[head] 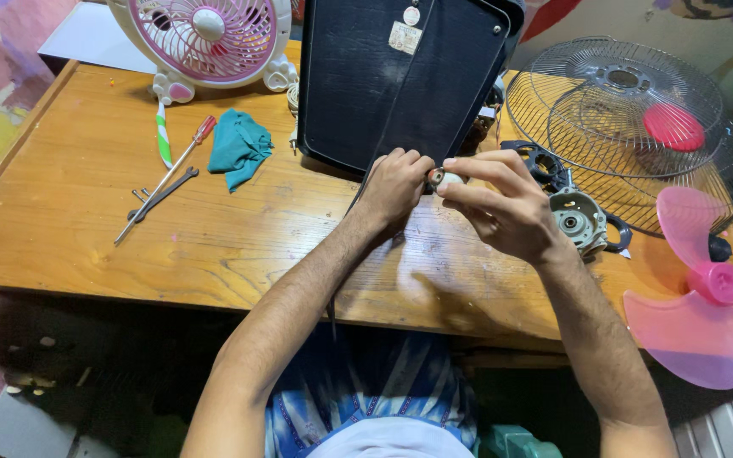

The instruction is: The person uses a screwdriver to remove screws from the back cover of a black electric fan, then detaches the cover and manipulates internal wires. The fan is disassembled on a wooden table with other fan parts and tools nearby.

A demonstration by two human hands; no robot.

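Note:
My left hand (396,187) and my right hand (502,203) meet over the middle of the wooden table (69,220). Both pinch a small cylindrical part (439,178) with a copper-coloured end, held between their fingertips. A thin dark cable (358,199) runs from my left hand down toward the table's front edge. Just behind my hands leans a large dark panel (383,76) with screws at its corners. A grey fan motor (579,222) lies right beside my right wrist.
A wire fan guard (621,119) with a red hub lies at the back right; pink fan blades (706,297) overhang the right front. At left lie a red-handled screwdriver (167,176), a spanner (163,193), a teal cloth (237,146) and a small pink-and-white fan (209,38).

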